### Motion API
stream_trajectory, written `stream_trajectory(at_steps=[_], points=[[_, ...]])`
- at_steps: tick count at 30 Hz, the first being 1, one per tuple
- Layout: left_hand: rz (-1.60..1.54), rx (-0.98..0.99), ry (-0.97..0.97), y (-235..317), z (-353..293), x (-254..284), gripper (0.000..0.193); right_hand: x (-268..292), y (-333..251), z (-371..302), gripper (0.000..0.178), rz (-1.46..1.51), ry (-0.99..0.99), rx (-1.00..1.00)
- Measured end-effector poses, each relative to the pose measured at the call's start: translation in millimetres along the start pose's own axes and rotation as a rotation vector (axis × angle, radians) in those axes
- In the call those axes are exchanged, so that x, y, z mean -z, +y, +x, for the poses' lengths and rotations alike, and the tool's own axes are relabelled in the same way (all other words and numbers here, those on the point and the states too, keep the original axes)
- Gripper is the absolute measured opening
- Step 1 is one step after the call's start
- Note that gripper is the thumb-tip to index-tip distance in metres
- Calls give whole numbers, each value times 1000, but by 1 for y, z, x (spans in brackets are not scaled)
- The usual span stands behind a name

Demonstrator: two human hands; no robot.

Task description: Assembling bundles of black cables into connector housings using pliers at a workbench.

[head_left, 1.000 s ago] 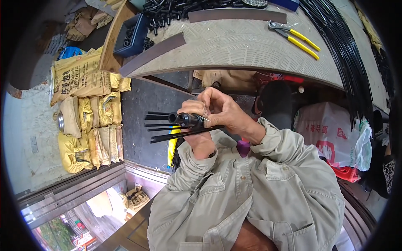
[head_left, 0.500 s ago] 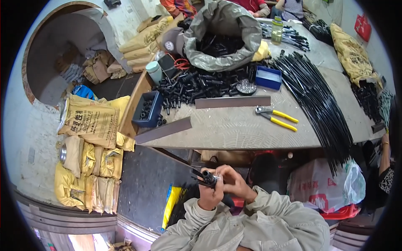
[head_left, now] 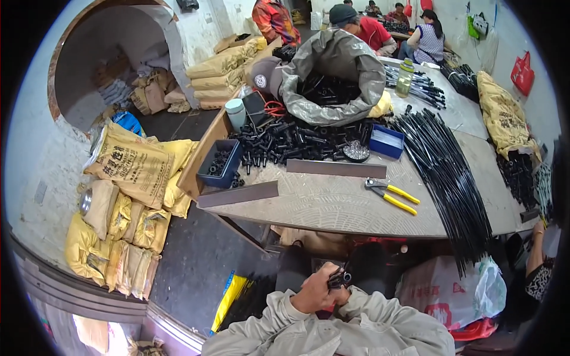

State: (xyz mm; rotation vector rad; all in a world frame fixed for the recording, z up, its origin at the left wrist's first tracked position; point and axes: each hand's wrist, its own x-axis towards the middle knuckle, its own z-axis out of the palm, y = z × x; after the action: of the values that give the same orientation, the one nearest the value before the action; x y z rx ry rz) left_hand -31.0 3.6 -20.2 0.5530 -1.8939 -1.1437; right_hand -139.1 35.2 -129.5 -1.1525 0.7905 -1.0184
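Observation:
Low over my lap, my left hand (head_left: 314, 289) is closed around a short black tubular fitting (head_left: 339, 277), its round open end turned up and to the right. My right hand (head_left: 340, 295) is tucked close against it, just below the fitting. Its fingers are mostly hidden, so its grip does not show. On the table above, yellow-handled pliers (head_left: 395, 196) lie with their jaws toward the left. Loose black fittings (head_left: 285, 139) are heaped behind a dark metal strip (head_left: 335, 168).
A blue bin (head_left: 219, 163) of small black parts stands at the table's left edge. Long black rods (head_left: 442, 172) overhang the front edge at right. A grey sack (head_left: 294, 89) stands behind the heap. Co-workers (head_left: 380, 35) sit beyond. Yellow sacks (head_left: 133, 157) are stacked left.
The view has tilted up, showing more of the far room. My hands have come closer together and nearer my body; my right hand has moved from beside the fitting to below it.

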Motion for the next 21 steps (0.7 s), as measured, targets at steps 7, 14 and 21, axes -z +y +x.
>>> stream_trajectory(at_steps=[7, 14, 21], points=[[49, 24, 1, 9, 2, -1, 29, -21, 0, 3, 30, -319, 209, -75], [110, -64, -9, 9, 6, 1, 33, -31, -10, 12, 23, -611, 441, -148], [125, -63, 3, 3, 5, 1, 32, -50, -14, 20, 17, -908, 694, -206]])
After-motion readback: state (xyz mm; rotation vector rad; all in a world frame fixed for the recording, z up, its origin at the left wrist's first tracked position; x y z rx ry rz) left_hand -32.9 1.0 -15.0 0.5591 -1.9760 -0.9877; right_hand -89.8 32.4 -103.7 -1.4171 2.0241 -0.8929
